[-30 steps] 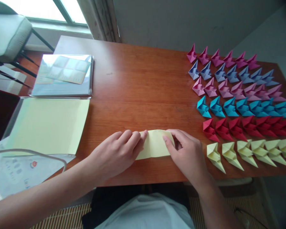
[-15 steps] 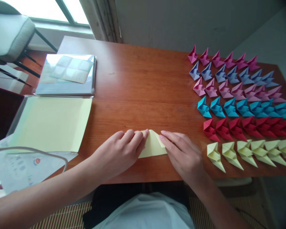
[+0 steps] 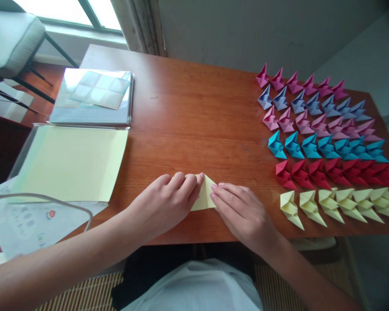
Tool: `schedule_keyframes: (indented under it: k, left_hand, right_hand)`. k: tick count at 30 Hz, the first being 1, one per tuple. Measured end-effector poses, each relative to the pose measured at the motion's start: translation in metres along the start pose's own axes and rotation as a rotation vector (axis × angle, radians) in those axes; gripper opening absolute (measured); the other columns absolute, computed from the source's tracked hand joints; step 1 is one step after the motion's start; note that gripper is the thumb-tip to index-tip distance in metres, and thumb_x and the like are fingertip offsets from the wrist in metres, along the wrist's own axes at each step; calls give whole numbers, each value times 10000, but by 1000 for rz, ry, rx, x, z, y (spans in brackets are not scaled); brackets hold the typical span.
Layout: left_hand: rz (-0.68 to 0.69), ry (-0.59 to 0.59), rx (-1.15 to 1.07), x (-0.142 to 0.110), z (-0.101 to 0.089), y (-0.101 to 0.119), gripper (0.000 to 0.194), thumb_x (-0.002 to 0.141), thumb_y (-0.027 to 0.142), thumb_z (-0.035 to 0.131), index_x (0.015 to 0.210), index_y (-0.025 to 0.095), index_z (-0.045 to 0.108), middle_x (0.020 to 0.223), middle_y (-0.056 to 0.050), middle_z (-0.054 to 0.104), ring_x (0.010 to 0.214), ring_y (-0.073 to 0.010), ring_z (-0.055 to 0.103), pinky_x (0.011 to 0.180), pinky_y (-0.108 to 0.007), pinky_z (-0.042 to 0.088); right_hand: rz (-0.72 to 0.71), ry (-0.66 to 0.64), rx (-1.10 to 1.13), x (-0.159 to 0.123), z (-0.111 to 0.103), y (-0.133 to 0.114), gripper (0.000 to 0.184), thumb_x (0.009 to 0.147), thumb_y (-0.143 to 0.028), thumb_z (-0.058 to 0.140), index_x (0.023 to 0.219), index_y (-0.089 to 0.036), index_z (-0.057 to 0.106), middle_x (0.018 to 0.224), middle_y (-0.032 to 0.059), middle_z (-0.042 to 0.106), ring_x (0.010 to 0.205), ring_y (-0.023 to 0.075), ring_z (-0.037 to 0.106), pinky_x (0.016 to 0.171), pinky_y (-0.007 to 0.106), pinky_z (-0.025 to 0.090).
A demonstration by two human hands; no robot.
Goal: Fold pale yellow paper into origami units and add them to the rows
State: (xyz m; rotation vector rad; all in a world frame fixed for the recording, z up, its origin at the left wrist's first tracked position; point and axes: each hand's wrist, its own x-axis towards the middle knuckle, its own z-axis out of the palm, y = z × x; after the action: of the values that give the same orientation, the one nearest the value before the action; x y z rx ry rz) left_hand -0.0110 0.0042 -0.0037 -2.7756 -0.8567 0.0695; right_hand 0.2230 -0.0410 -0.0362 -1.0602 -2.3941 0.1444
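Observation:
A strip of pale yellow paper (image 3: 203,199) lies near the table's front edge, its upper right corner folded down into a slanted edge. My left hand (image 3: 170,203) is closed over the paper's left part, fingers curled and the index fingertip pressing near the top edge. From the right, my right hand (image 3: 243,209) holds the folded flap down, its fingers held close together. My right thumb is hidden, and both hands cover parts of the paper. To the right of my right hand stands a row of folded yellow paper pieces (image 3: 289,207).
Rows of red (image 3: 283,172), turquoise (image 3: 276,144), pink (image 3: 270,119), lilac (image 3: 265,98) and magenta (image 3: 262,77) folded pieces fill the table's right. At left lie a stack of yellow sheets (image 3: 71,164), a plastic-wrapped pack (image 3: 87,113) and a grey cable (image 3: 52,198). A chair (image 3: 13,39) stands beyond.
My right hand has folded the paper's right corner down and leftward. It now presses on the flap with straighter fingers, closer to my left hand, which has stayed on the paper.

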Motion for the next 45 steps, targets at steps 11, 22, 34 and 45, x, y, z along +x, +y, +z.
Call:
schedule_keyframes:
  k: [11, 22, 34, 45]
  left_hand:
    - [-14, 2, -16, -1, 2, 0, 426, 985, 141, 503, 1408, 85, 503, 916, -55, 638, 757, -181, 581, 582, -345, 401]
    - [-22, 25, -16, -2, 4, 0, 426, 981, 160, 524, 1401, 90, 500, 912, -48, 639, 767, -180, 593, 592, -343, 414]
    - [-20, 33, -8, -1, 4, 0, 441, 974, 165, 540, 1408, 87, 513, 895, -45, 646, 760, -175, 590, 601, -333, 403]
    - [-24, 29, -16, -1, 6, 1, 455, 979, 176, 536, 1420, 68, 510, 894, -46, 630, 766, -180, 590, 598, -340, 411]
  right_hand:
    - [10, 1, 7, -2, -1, 0, 334, 889, -53, 657, 1196, -167, 719, 1252, 89, 736, 1232, 282, 632, 959, 447, 582]
    - [34, 4, 75, -2, -1, 3, 351, 904, -44, 641, 1203, -213, 716, 1237, 61, 744, 1237, 268, 636, 967, 447, 577]
    - [32, 27, 150, 1, -2, 3, 314, 916, -29, 621, 1178, -175, 713, 1220, 69, 752, 1188, 259, 664, 947, 438, 581]
    - [11, 18, 179, -2, -1, 6, 314, 876, 3, 665, 1168, -109, 700, 1207, 83, 756, 1183, 279, 648, 948, 450, 558]
